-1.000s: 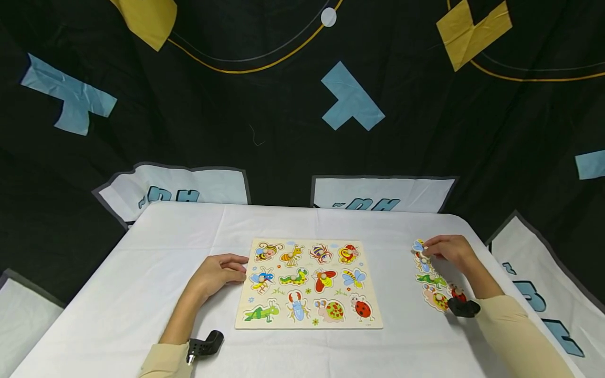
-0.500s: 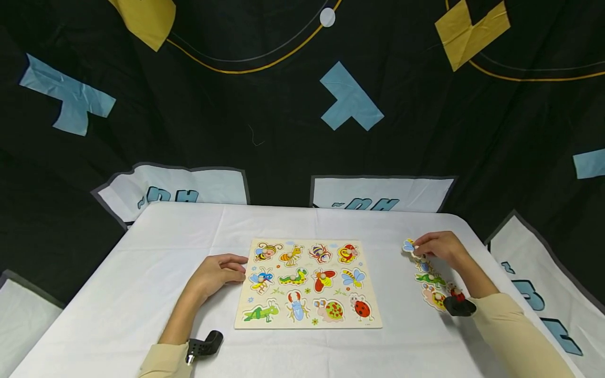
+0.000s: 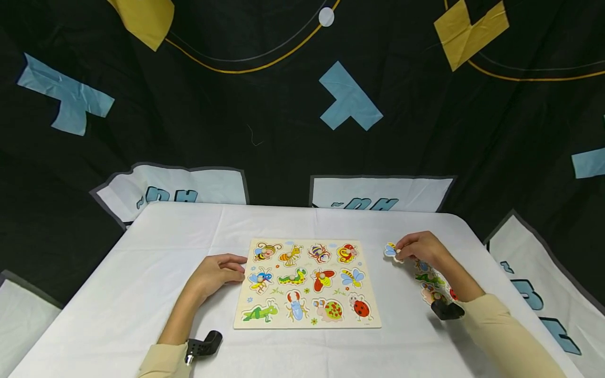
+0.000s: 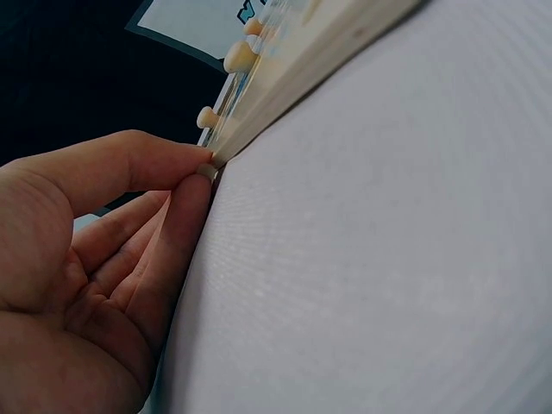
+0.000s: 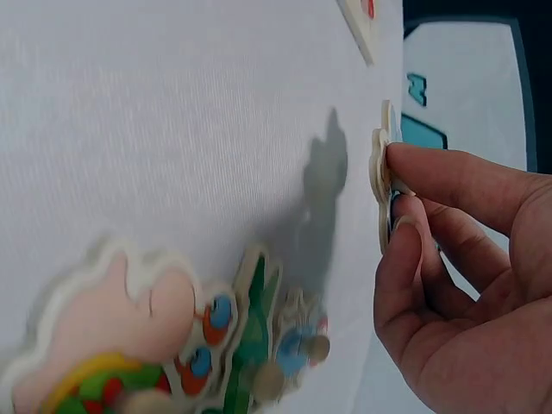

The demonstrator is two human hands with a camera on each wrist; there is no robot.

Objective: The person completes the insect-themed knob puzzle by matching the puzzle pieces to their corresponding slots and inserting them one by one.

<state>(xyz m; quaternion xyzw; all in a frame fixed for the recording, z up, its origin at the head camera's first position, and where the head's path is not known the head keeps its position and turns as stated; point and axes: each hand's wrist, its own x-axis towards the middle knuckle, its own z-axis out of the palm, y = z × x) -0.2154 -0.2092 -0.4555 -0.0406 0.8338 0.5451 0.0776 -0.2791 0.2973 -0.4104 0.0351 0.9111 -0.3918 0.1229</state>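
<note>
Lower right: right hand (image 3: 423,249) pinches flat blue-and-yellow winged wooden piece (image 3: 390,250) aloft. Lower left: straight-fingered left hand (image 3: 212,273) touches pale rectangular wooden board (image 3: 282,298), likely steadying it.

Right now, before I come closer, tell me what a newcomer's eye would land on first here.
Most likely the puzzle board, bright with three rows of little creatures, lying in the middle of the white table, the left hand at its left edge. Next, the blue-and-yellow winged piece that the right hand pinches, right of the board. Behind it all, yellow and blue shapes stand out on the black backdrop.
</note>
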